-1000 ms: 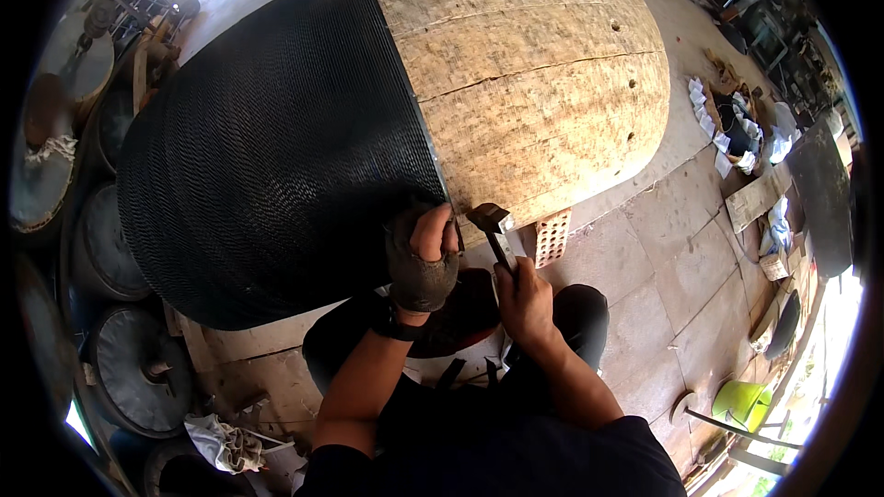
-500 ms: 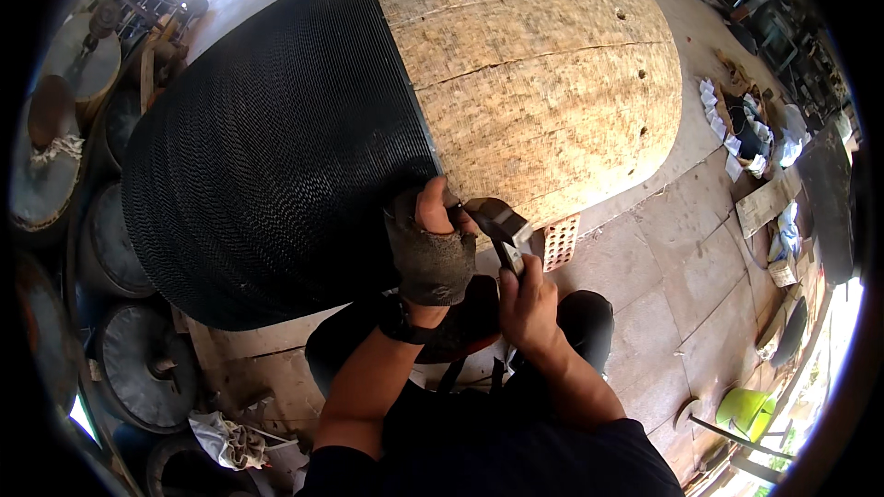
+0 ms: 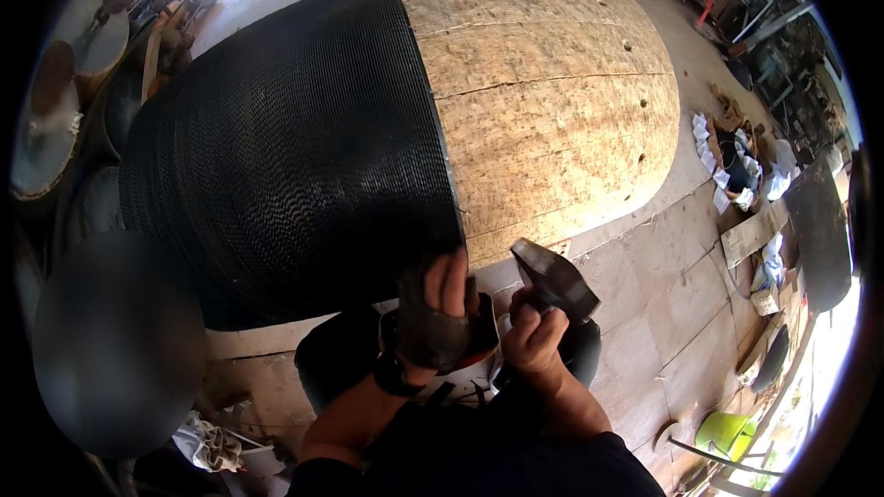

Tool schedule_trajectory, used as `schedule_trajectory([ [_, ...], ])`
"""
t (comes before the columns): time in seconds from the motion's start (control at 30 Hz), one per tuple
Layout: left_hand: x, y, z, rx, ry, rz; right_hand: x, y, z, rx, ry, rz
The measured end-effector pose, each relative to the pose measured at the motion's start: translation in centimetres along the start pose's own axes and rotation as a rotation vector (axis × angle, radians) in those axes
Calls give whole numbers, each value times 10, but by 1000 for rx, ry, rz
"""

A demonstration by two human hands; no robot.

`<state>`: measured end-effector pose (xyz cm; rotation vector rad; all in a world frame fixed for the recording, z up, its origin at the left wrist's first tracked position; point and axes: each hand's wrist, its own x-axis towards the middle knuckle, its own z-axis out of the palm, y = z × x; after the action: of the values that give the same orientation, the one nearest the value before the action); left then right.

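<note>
A large barrel-shaped wooden drum (image 3: 562,120) lies on its side before me. Black ribbed covering (image 3: 295,156) wraps its left part and ends at a straight edge. My left hand (image 3: 437,317), in a dark fingerless glove, is at the lower end of that edge with its fingers stretched out. Whether its fingertips touch the covering, I cannot tell. To the right, my right hand (image 3: 534,336) grips a hammer (image 3: 557,285) close to its head. The hammer head is raised off the drum, beside its lower right side. Small dark holes dot the drum's right end.
Round drums (image 3: 97,32) crowd the left side; a blurred grey patch covers the lower left. On the tiled floor (image 3: 635,350) at right lie boards (image 3: 755,232), a dark panel (image 3: 822,235) and a green bucket (image 3: 726,435). A crumpled white bag (image 3: 204,442) lies lower left.
My left hand has come down from the covering's edge, its fingers straightening. The hammer has swung right, away from the left hand, its head turned. The whole view has shifted slightly.
</note>
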<state>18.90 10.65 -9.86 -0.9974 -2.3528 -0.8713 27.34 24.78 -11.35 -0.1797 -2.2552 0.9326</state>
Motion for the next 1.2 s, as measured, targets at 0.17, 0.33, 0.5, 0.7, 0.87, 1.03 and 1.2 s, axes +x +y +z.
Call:
schedule_trajectory([
  [0.17, -72, 2, 17, -6, -321, 80, 9, -1, 8, -16, -153, 206],
  [0.33, -103, 5, 36, -124, -485, 46, -2, 10, 13, 18, 56, -7],
  [0.5, -118, -4, 62, -177, -505, 130, 2, -6, 13, 8, -175, 271],
  [0.7, -117, 1, 61, -112, -647, 55, 2, 6, 5, -174, -169, -27],
  [0.87, -128, -3, 66, -83, -433, 197, 2, -19, 3, 76, -148, 312],
  [1.03, -115, 1, 41, -26, -327, 187, 6, -6, 11, 3, 11, 89],
  [1.2, -36, -5, -10, -255, -353, -46, 3, -7, 16, -34, -113, 253],
])
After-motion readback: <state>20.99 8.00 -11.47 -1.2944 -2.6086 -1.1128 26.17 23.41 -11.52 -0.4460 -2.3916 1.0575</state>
